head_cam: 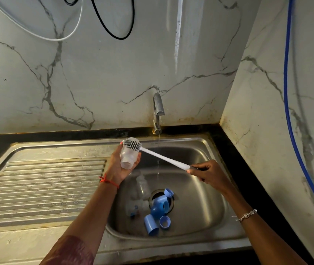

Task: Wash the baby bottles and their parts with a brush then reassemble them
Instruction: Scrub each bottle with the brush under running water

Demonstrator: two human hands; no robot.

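Observation:
My left hand (118, 165) grips a clear baby bottle (128, 155) above the left side of the sink bowl (206, 197). The grey bristle head of a white brush (163, 158) lies against the bottle's upper end. My right hand (207, 174) holds the brush by the end of its handle. Down in the bowl lie several blue caps and rings (159, 207) around the drain, beside clear bottles (142, 186) lying on their sides.
A thin stream of water runs from the steel tap (158, 109) into the bowl. A ribbed steel drainboard (43, 188) stretches to the left. Marble walls close in behind and on the right, with a black counter edge (234, 150) between.

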